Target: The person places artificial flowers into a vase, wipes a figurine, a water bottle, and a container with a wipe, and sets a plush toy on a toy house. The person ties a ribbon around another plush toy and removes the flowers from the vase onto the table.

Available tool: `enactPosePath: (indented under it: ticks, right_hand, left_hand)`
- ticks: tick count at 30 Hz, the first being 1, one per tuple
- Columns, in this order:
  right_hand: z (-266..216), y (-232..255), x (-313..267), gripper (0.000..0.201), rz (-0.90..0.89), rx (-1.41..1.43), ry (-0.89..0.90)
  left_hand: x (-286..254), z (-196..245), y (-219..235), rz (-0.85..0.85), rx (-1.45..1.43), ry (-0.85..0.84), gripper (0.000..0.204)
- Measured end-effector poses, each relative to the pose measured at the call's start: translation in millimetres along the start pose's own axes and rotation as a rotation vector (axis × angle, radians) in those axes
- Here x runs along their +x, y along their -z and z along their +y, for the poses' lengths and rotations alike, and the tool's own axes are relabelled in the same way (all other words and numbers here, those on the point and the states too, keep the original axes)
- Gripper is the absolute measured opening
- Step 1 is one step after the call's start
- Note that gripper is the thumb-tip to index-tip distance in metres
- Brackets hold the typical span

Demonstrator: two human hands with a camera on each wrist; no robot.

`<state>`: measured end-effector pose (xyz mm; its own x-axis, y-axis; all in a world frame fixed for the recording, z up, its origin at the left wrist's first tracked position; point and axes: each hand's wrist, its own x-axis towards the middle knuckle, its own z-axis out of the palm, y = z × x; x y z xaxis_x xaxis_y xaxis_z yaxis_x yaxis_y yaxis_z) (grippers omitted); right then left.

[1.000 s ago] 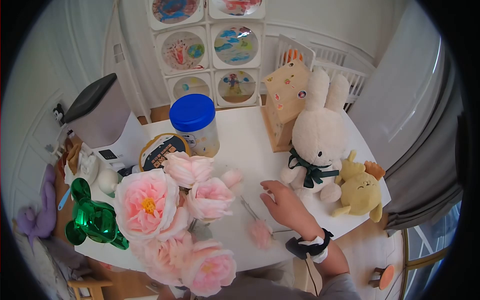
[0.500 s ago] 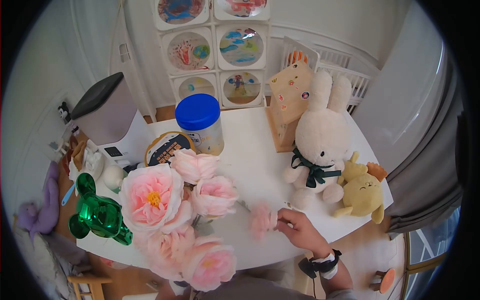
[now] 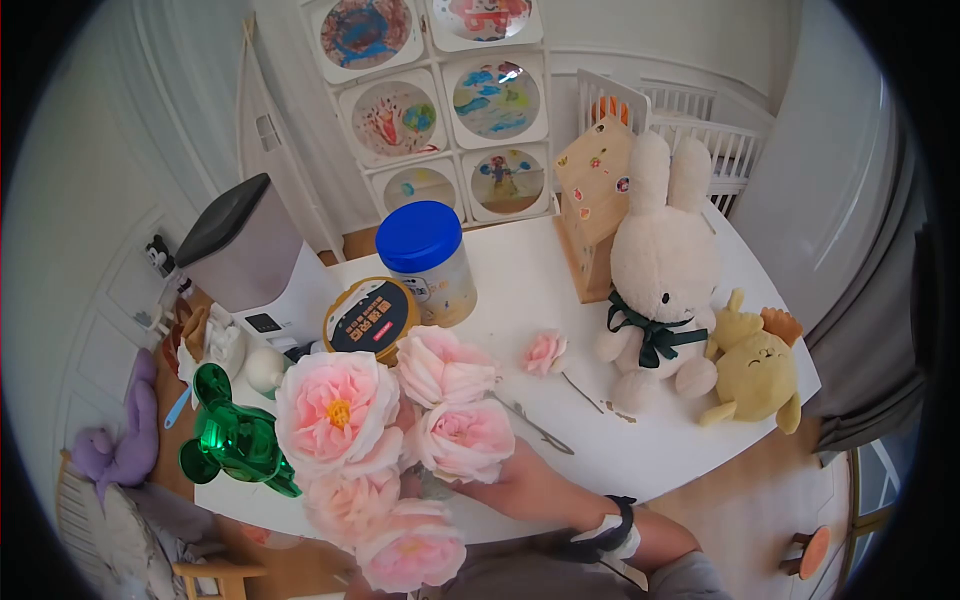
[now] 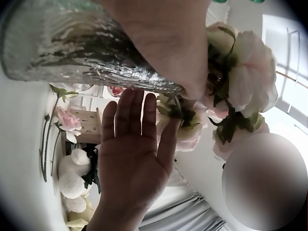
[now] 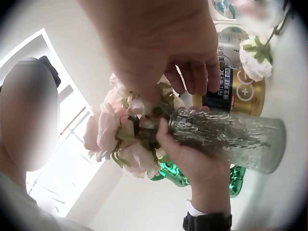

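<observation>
A bouquet of pink artificial-looking roses (image 3: 340, 405) stands in a ribbed clear glass vase (image 5: 255, 144). My left hand (image 5: 199, 166) grips the vase near its neck, thumb toward the rim; the blooms hide that hand in the head view. Close beside the vase is my right hand (image 3: 515, 488), partly behind the blooms. In the left wrist view, its fingers (image 4: 129, 113) are straight, with nothing in the palm. A single pink rose (image 3: 545, 352) lies on the white table, its thin stem pointing toward me. Another stem (image 3: 540, 430) lies nearer, its upper end overlapped by the bouquet.
A shiny green bear figure (image 3: 235, 435) is left of the bouquet. Behind are a round gold-and-black tub (image 3: 370, 318), a blue-lidded jar (image 3: 420, 240) and a grey-white appliance (image 3: 250, 260). A plush rabbit (image 3: 665, 255), a yellow plush (image 3: 755, 380) and a wooden box (image 3: 595, 190) stand right.
My right hand moved the loose rose farther back on the table and let it go. It then swung left to the vase. The head view has shifted slightly.
</observation>
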<state>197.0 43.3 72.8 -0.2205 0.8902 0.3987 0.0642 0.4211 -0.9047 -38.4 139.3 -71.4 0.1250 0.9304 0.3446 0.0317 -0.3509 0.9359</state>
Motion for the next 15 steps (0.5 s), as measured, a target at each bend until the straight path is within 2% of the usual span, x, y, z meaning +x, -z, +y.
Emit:
enactPosePath:
  ticks: [2, 3, 6, 8, 11, 15]
  right_hand:
    - [-10.9, -13.1, 9.7, 0.037, 0.035, 0.206, -0.040]
    - [-7.7, -17.4, 12.5, 0.037, 0.033, 0.205, -0.038]
    - [6.9, -27.7, 14.8, 0.035, 0.001, 0.078, -0.001]
    - [10.7, -30.2, 16.2, 0.034, 0.107, -0.005, 0.007]
    - [15.7, -33.0, 11.7, 0.033, 0.109, 0.075, 0.070]
    - [-3.2, -28.9, 19.1, 0.032, 0.138, -0.076, 0.108]
  left_hand:
    - [0.4, 1.2, 1.5, 0.003, -0.006, 0.001, 0.044]
    - [0.8, 1.3, 1.9, 0.006, -0.011, 0.000, 0.044]
    - [-0.8, 1.4, 3.7, 0.017, -0.024, 0.005, 0.044]
    - [-1.1, 1.1, 3.9, 0.022, -0.034, 0.008, 0.043]
    - [-2.6, -1.1, 0.2, 0.028, -0.059, 0.016, 0.043]
    - [-5.8, -4.4, -7.9, 0.027, -0.097, 0.031, 0.043]
